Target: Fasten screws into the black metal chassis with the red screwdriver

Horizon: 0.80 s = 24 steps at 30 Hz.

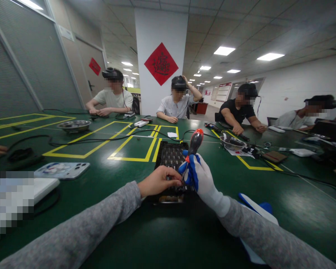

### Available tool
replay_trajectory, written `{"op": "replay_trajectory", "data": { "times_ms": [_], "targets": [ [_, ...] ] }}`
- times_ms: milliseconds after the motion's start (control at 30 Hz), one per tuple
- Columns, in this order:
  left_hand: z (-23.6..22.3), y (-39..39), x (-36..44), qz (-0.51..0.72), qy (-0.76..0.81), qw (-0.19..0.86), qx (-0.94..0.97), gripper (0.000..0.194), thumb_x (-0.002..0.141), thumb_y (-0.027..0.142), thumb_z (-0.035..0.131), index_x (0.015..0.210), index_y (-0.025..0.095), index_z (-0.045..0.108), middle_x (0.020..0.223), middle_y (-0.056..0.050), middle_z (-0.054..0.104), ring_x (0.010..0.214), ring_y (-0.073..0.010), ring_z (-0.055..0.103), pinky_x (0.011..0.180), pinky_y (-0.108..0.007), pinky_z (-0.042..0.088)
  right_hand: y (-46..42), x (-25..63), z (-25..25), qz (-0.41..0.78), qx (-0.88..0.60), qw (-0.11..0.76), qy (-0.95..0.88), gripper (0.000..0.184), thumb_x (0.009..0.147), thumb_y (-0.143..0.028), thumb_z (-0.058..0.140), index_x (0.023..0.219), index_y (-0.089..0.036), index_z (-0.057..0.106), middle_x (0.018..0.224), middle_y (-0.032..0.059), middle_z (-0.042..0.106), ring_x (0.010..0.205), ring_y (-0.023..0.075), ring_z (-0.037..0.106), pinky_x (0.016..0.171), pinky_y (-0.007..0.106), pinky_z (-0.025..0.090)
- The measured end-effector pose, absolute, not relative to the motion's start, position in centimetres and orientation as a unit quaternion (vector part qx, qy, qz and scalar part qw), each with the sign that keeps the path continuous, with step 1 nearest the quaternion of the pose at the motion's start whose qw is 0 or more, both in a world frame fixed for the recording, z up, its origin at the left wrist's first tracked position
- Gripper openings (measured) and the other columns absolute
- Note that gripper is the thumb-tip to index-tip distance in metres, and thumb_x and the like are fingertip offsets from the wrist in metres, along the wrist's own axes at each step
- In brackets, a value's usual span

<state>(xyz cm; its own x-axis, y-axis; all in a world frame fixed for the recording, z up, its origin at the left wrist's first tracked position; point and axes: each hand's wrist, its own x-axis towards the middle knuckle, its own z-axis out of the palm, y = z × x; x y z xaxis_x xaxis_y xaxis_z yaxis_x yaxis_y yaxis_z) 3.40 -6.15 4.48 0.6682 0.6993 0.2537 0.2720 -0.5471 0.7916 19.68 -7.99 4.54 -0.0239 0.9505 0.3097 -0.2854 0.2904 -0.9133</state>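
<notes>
My right hand (pixel 200 173), in a white and blue work glove, grips a screwdriver (pixel 196 142) with a red and black handle. The handle points up, and its lower end runs down between the fingers. Close beside it, my bare left hand (pixel 159 180) has thumb and forefinger pinched together near the screwdriver's lower end. Whatever sits in that pinch is too small to make out. Both hands are over a black case or tray (pixel 160 151) on the green table. Rows of small shiny pieces (pixel 172 158) show inside it; its near part is dark and partly covered by my hands.
A spare glove (pixel 259 209) lies by my right forearm. To the left are a phone (pixel 63 170), a metal bowl (pixel 74 126) and a black cable (pixel 109 140). Another bowl (pixel 232 142) with tools is at the right. Several people sit around the green table (pixel 114 239).
</notes>
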Motion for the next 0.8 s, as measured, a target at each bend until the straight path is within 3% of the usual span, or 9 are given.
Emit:
{"op": "replay_trajectory", "data": {
  "times_ms": [267,500,800],
  "targets": [
    [4.24,-6.04,3.51,0.276,0.314,0.387,0.822,0.019,0.074,0.029,0.065,0.082,0.011,0.064,0.077,-0.002,0.065,0.072,-0.0128,0.059,0.071,-0.023,0.046,-8.12,19.83,4.46,0.482,-0.312,0.628,-0.525,0.030,0.086,-0.044,0.048,0.106,-0.022,0.052,0.068,-0.0024,0.057,0.051,0.0083,0.052,0.046,0.019,0.044],
    [4.11,-5.99,3.33,0.279,0.277,0.368,0.843,0.015,0.080,0.025,0.058,0.084,0.012,0.066,0.082,-0.003,0.067,0.077,-0.0131,0.060,0.076,-0.024,0.045,-8.07,19.82,4.45,0.499,-0.326,0.612,-0.521,0.036,0.085,-0.047,0.048,0.108,-0.020,0.054,0.065,-0.0022,0.057,0.047,0.0090,0.052,0.042,0.019,0.043],
    [3.94,-5.83,3.49,0.278,0.299,0.402,0.820,0.020,0.077,0.031,0.062,0.082,0.012,0.061,0.075,-0.001,0.061,0.070,-0.0117,0.055,0.068,-0.023,0.044,-8.07,19.79,4.45,0.485,-0.320,0.630,-0.515,0.035,0.084,-0.045,0.049,0.108,-0.020,0.055,0.067,-0.0011,0.059,0.051,0.0085,0.052,0.045,0.018,0.043]
  ]
}}
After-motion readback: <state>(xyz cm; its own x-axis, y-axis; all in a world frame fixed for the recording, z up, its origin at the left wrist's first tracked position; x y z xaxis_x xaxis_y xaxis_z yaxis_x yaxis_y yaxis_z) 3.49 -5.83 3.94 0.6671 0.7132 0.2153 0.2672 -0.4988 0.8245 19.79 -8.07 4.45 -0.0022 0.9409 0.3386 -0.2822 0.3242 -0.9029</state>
